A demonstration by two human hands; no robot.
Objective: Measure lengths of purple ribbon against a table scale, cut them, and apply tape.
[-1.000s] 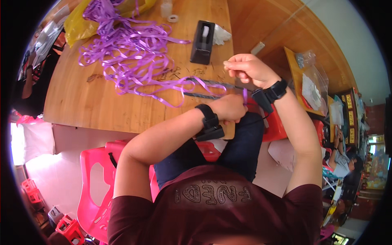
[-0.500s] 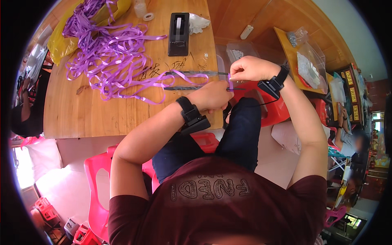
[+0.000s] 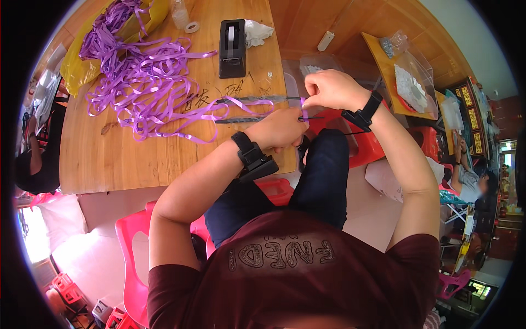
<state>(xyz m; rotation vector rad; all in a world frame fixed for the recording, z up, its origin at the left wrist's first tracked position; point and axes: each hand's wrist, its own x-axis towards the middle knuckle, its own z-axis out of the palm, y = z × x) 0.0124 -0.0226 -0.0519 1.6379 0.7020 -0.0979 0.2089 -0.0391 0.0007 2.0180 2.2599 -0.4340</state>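
Note:
Two thin dark rods, the far rod [image 3: 249,100] and the near rod [image 3: 241,120], lie side by side on the table and stick out past its right edge. A purple ribbon [image 3: 257,104] runs along them from a loose tangle [image 3: 159,93] on the left. Out at the rod ends, a short stretch of ribbon spans both rods. My right hand [image 3: 335,90] pinches the ribbon there, by the far rod's tip. Just beside it, my left hand [image 3: 279,129] is closed at the near rod, with its fingertips at the ribbon; its lower fingers are partly hidden.
A yellow plastic bag [image 3: 82,68] with more ribbon stands at the far left of the wooden table [image 3: 109,170]. Behind are a black tape dispenser [image 3: 232,63], crumpled white paper [image 3: 257,33] and a tape roll [image 3: 192,27]. Red stools [image 3: 361,149] stand right; other people sit at both sides.
The table and its things have shifted slightly left in the view. My right hand has bent lower around the ribbon at the far rod; my left hand keeps its place by the near rod.

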